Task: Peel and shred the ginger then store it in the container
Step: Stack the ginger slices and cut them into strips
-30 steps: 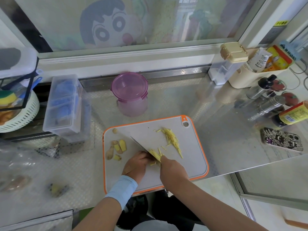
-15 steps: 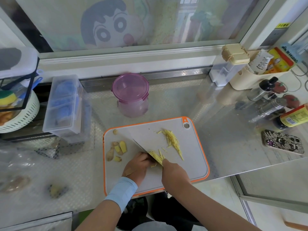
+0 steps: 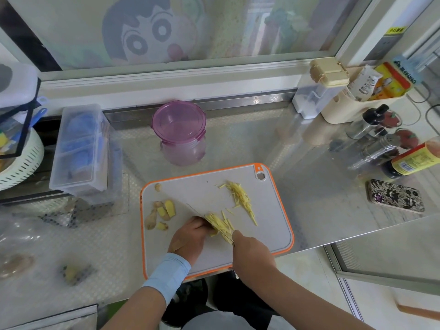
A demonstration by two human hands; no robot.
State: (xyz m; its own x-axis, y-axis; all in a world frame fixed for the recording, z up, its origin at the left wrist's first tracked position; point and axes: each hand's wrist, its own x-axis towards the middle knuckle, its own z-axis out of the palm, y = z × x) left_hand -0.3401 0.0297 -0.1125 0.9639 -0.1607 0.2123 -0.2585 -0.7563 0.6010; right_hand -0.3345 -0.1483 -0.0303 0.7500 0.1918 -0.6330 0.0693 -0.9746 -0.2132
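Hands work close together on the cutting board: my left hand curls down on the ginger, my right hand grips the knife, its blade slanting between them, shreds lying alongside

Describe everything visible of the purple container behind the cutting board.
The purple container is a round tub of translucent pinkish-purple plastic, its lid on, with clip tabs at the rim. It stands upright on the steel counter, beyond the far edge of the cutting board and apart from it, right of the clear divided box. Nothing shows inside; only the counter touches it.
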